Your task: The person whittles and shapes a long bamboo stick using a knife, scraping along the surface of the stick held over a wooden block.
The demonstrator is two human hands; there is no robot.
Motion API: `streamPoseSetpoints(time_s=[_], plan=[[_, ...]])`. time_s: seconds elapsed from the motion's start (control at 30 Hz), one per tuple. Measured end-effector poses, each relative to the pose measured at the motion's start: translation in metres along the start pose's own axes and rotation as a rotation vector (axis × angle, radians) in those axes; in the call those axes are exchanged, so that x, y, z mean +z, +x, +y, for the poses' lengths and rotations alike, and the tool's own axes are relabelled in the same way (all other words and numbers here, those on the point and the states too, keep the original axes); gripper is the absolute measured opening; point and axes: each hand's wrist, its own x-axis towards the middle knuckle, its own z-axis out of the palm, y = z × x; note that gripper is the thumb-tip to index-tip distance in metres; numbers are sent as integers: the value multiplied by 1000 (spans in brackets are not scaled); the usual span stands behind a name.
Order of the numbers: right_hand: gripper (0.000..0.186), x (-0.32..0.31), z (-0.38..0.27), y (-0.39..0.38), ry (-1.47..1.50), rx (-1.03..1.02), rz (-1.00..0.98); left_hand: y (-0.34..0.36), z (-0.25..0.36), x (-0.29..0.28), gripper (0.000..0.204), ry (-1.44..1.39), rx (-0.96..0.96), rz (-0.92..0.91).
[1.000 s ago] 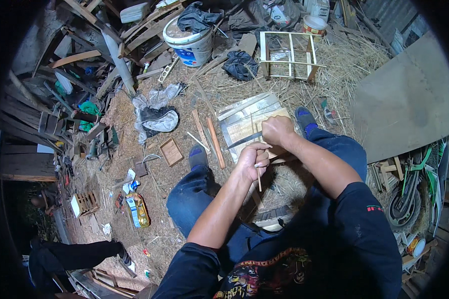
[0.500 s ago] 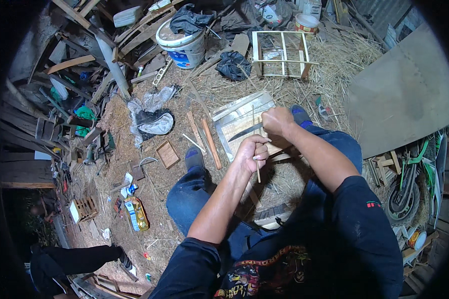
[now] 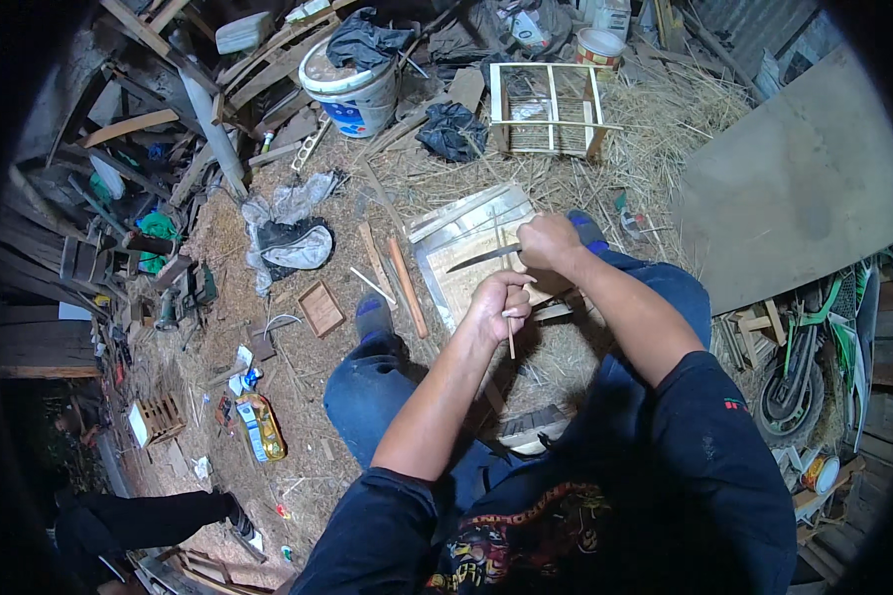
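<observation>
My right hand [image 3: 551,243] is closed around the handle of a knife, its dark blade [image 3: 478,260] pointing left. In my closed left hand [image 3: 500,305] is a thin wooden stick [image 3: 512,346], which extends past the fist at both ends. The blade lies across the stick just beyond my left fingers; whether it touches the wood I cannot tell. Under both hands, between my feet, is a pale wooden board [image 3: 453,285] with metallic-looking strips along its edges. The knife's handle is hidden in my right fist.
A slatted wooden frame [image 3: 551,151] stands on straw ahead, beside a white bucket [image 3: 359,107]. Left of the board are a reddish wooden rod [image 3: 407,288], a small wooden box [image 3: 320,308] and a yellow bottle [image 3: 261,426]. A large flat sheet [image 3: 799,183] leans at right. Another person's leg [image 3: 154,521] shows lower left.
The whole view has shifted slightly, moving the surroundings left in the picture. The knife's tip sits a little farther from my left hand. Both grips look the same.
</observation>
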Motion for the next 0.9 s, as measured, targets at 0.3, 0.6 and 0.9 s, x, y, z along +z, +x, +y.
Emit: streamPoseSetpoints(time_s=[0.3,0.6,0.9], plan=[[23,-6,-12,-4,648,-116,-103,-31,10,4,29,154,210,16],[27,-71,-11,-35,987,66,308,-64,1,10,30,684,535,233],[25,-75,-24,-42,1547,94,266,-72,-8,10,41,1066,833,209]])
